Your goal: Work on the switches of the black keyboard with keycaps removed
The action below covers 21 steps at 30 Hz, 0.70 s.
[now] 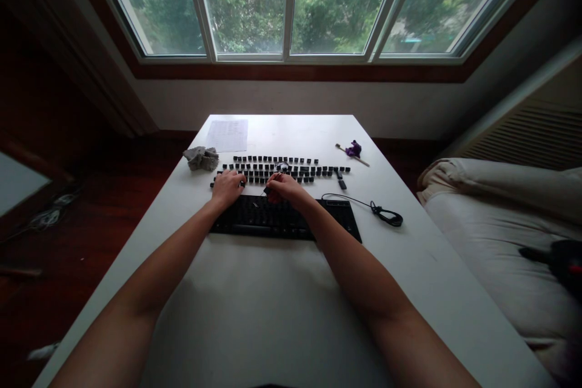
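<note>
A black keyboard (282, 221) lies across the white table below both hands, its upper part darker and hard to make out. Rows of loose black keycaps (257, 173) are laid out just beyond it. At the left end of these rows is my left hand (227, 188), its fingers bent around a black keycap at their tips. My right hand (285, 187) hovers over the keyboard's upper middle, fingers pinched on a small black piece (267, 190) with a thin wire-like line beside it; its exact kind is unclear.
A crumpled grey cloth (200, 158) and a printed sheet (227, 135) lie at the left. On the right are a brush (361, 160), a purple cloth (353, 148) and a coiled black cable (386, 215). A padded seat (477, 224) stands beyond the table's right edge.
</note>
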Each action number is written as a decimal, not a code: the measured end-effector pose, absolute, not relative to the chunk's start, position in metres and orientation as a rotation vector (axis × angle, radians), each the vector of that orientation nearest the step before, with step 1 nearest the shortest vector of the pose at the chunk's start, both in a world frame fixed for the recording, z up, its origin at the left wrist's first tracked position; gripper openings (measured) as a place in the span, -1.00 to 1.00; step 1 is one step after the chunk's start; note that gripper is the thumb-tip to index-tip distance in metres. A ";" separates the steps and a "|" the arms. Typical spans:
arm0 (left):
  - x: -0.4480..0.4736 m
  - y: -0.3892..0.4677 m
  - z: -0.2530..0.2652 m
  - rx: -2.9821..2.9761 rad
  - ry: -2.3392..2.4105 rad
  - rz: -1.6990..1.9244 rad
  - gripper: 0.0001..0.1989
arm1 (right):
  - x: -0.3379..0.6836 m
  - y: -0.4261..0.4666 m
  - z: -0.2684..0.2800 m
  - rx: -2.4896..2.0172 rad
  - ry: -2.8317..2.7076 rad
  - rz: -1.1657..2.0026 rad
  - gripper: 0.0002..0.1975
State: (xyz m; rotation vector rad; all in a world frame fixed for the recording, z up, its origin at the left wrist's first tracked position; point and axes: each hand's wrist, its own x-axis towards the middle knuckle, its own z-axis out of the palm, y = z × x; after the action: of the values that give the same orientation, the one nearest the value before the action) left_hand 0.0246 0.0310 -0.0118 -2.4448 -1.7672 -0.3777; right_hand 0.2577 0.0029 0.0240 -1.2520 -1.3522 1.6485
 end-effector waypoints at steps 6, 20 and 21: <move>0.030 0.017 -0.008 -2.420 -1.747 -0.478 -0.70 | 0.261 0.002 0.027 -1.131 -1.379 1.691 -0.89; 0.022 -0.031 -0.011 -2.662 -1.646 -0.744 -0.78 | 0.244 -0.004 0.011 -1.029 -1.808 1.368 -0.85; 0.021 -0.031 -0.011 -2.669 -1.649 -0.739 -0.78 | 0.242 -0.006 0.009 -1.030 -1.829 1.345 -0.83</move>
State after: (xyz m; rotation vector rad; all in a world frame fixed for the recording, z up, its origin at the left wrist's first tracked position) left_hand 0.0214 -0.0315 -0.0113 -2.6691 -1.6494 -0.7391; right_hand 0.2419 -0.0057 0.0089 -1.0298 -1.8294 1.3455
